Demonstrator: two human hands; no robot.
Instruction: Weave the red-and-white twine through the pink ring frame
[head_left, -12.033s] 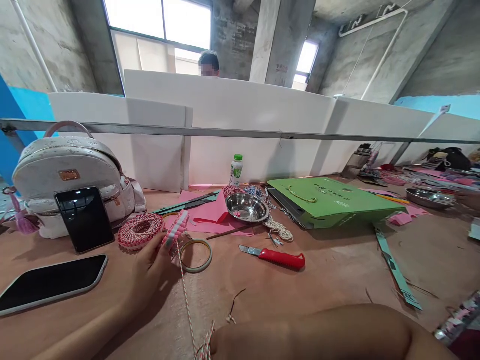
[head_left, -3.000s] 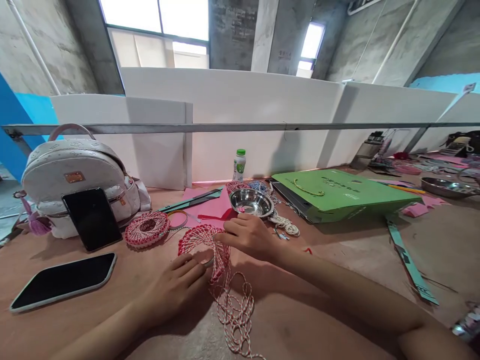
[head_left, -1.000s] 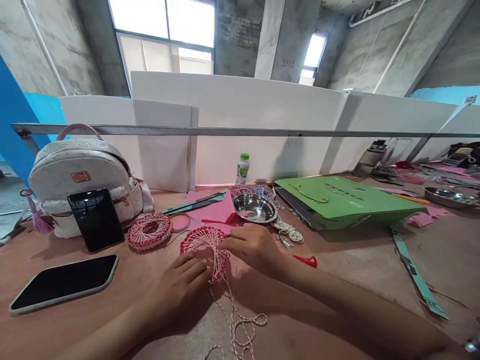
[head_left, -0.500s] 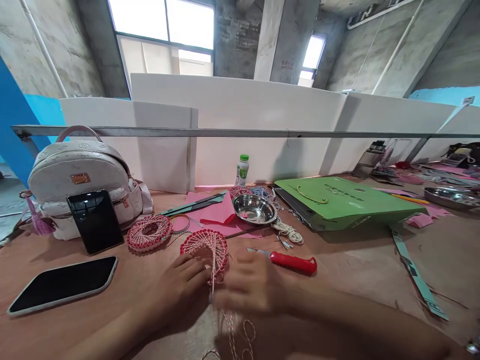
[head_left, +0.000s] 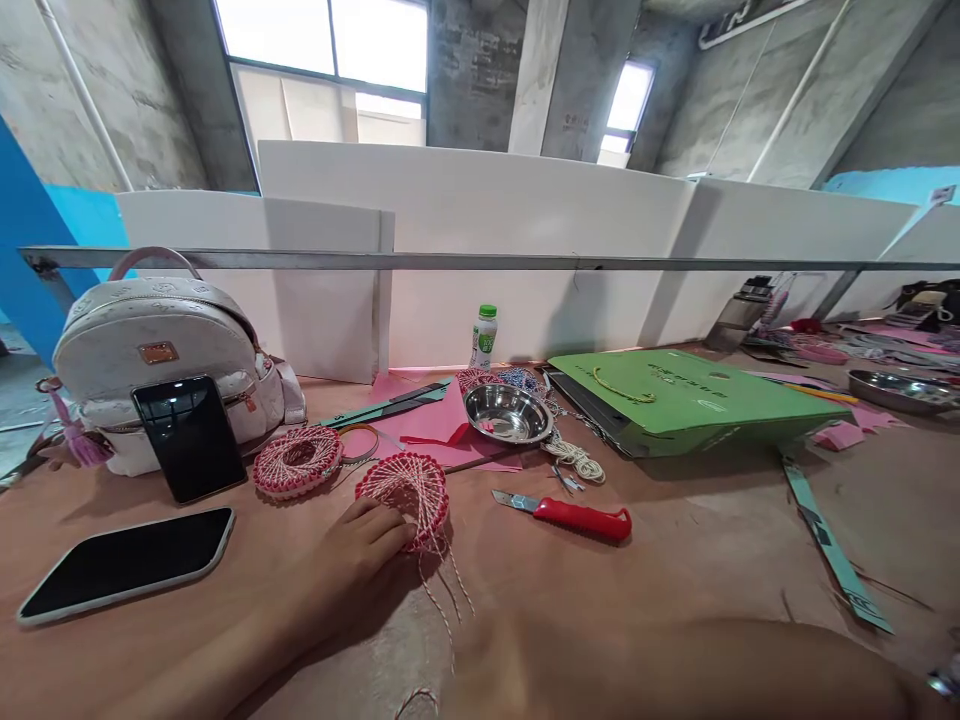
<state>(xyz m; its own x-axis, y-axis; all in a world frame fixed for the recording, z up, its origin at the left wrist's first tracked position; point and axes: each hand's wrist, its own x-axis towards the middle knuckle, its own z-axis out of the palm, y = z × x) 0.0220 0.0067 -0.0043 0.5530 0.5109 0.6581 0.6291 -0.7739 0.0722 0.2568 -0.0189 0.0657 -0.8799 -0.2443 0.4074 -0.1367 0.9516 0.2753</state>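
Observation:
My left hand (head_left: 369, 545) is closed on the near left rim of a round red ring wound with pink-and-white string (head_left: 426, 492). The ring rests on the brown tabletop, and several loose string ends (head_left: 442, 580) trail from its near side. My right hand (head_left: 495, 665) is low at the front edge of the view, smeared by motion, so its fingers and anything in them cannot be made out. A curl of string (head_left: 417, 695) lies just left of it. Another wound ring (head_left: 298, 460) sits farther left, and a red-handled utility knife (head_left: 583, 519) lies on the right.
A white backpack (head_left: 161, 325) with a phone (head_left: 189, 438) leaning on it stands left; another phone (head_left: 127, 565) lies flat. Behind are a metal bowl (head_left: 541, 430), pink paper (head_left: 435, 412), scissors (head_left: 390, 405), a bottle (head_left: 485, 338), white cord (head_left: 581, 460) and a green bag (head_left: 690, 400).
My right hand has moved from beside the ring down toward the front edge. The string stretched over the ring now hangs as loose ends. My left hand stays on the ring, which has shifted slightly.

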